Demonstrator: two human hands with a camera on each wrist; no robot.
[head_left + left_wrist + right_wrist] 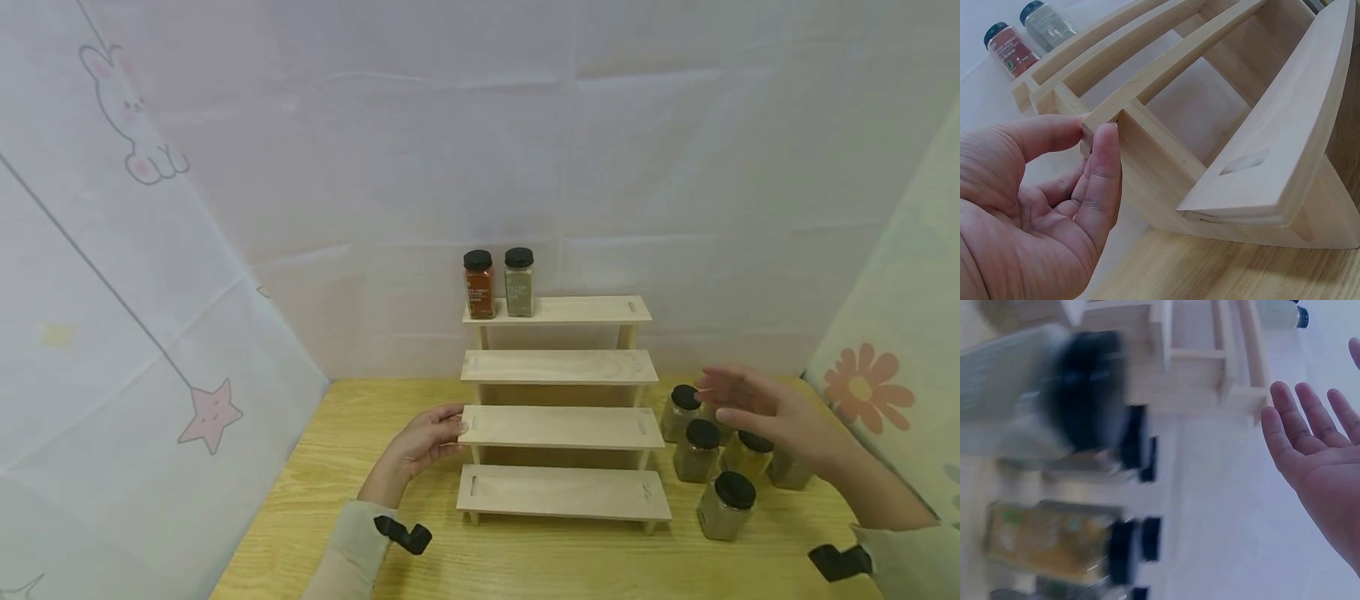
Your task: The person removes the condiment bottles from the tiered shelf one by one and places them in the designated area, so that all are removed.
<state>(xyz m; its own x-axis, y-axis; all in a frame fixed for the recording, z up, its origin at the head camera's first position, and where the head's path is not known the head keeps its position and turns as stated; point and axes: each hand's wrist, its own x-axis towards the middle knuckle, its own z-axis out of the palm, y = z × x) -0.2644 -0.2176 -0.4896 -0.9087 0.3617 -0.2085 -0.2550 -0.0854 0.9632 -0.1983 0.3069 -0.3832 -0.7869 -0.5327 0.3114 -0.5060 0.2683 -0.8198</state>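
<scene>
A tiered wooden spice rack (562,492) stands on the table. My left hand (423,442) pinches the left end of its second step from the bottom, the thumb and fingers meeting at the corner in the left wrist view. On the top step, at the left, stand a jar of red spice (480,292) and a jar of pale greenish spice (519,287), both black-capped. To the right of the rack, my right hand (780,417) hovers over several spice jars (697,454) with its fingers extended and nothing held. It partly hides some of them.
The nearest jar (726,504) stands in front of the right-hand group, close to the rack's lower right corner. A yellow-filled jar (1054,540) shows in the right wrist view. White printed cloth (525,167) encloses the back and sides of the wood-grain table (300,525).
</scene>
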